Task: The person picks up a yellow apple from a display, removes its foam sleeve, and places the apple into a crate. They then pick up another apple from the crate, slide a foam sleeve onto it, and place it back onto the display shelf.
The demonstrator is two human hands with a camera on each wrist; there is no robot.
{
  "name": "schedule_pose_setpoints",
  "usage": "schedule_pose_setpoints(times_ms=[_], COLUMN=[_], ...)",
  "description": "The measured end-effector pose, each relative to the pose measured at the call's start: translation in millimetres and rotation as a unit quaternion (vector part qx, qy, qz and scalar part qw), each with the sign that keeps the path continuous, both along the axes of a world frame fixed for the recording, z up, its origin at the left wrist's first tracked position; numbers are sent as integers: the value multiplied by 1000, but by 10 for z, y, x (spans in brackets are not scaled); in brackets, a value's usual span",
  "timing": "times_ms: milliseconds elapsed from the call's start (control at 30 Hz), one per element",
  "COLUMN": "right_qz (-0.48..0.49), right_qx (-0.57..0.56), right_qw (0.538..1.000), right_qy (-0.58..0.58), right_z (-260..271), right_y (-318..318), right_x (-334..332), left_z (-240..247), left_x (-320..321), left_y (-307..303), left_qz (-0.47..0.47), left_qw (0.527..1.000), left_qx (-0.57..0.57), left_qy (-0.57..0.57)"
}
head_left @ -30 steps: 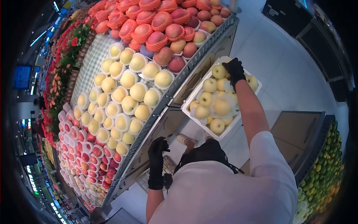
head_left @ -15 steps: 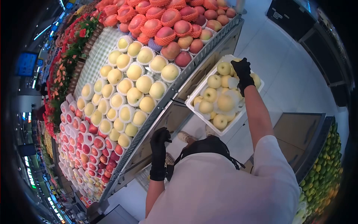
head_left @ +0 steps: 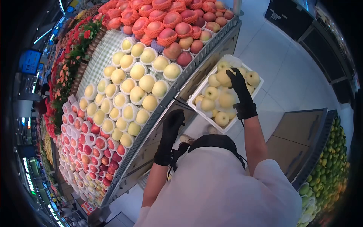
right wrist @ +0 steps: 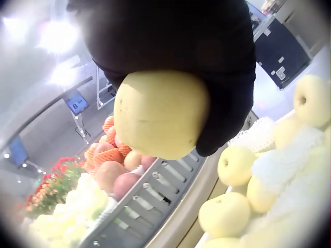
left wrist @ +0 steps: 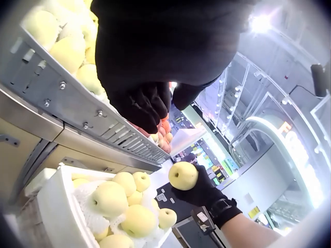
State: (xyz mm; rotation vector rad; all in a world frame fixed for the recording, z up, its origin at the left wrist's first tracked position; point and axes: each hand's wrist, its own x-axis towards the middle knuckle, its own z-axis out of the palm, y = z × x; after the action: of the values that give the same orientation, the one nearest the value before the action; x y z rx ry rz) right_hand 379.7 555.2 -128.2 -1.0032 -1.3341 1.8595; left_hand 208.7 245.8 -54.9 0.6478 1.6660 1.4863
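Note:
My black-gloved right hand (head_left: 239,85) grips a pale yellow apple (right wrist: 160,116), with fingers and thumb wrapped about its upper side in the right wrist view. In the head view that hand overlaps a white foam box (head_left: 205,120) of similar yellow apples. The left wrist view shows the held apple raised above the level of the box. My left hand (head_left: 174,123), also gloved in black, hangs beside the display's front with loosely curled fingers and nothing in them. White foam netting lies among the boxed apples.
A sloped display with a grey slatted rail (head_left: 172,92) runs along the left. On it sit yellow apples in white nets (head_left: 146,82), red apples (head_left: 100,143) and reddish fruit in orange nets (head_left: 166,33). A stand of green fruit (head_left: 329,162) is at the lower right.
The right hand has come from the box's far side towards the display and now holds a yellow apple. The left hand has risen and moved slightly right.

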Motion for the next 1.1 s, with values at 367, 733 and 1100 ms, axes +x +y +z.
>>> schedule_pose_setpoints(times_ms=[367, 733, 1100], right_qz=[188, 268, 191], right_qx=[45, 44, -81], right_qw=[980, 959, 955], right_qy=[50, 81, 211], right_z=[839, 823, 1373], right_y=[-944, -984, -1414], right_x=[-337, -268, -50], left_z=[183, 163, 396], left_x=[129, -9, 114], left_y=[715, 501, 370], left_qz=[-66, -68, -82], left_qw=[992, 937, 986], left_qx=[97, 161, 128], left_qy=[53, -304, -65])
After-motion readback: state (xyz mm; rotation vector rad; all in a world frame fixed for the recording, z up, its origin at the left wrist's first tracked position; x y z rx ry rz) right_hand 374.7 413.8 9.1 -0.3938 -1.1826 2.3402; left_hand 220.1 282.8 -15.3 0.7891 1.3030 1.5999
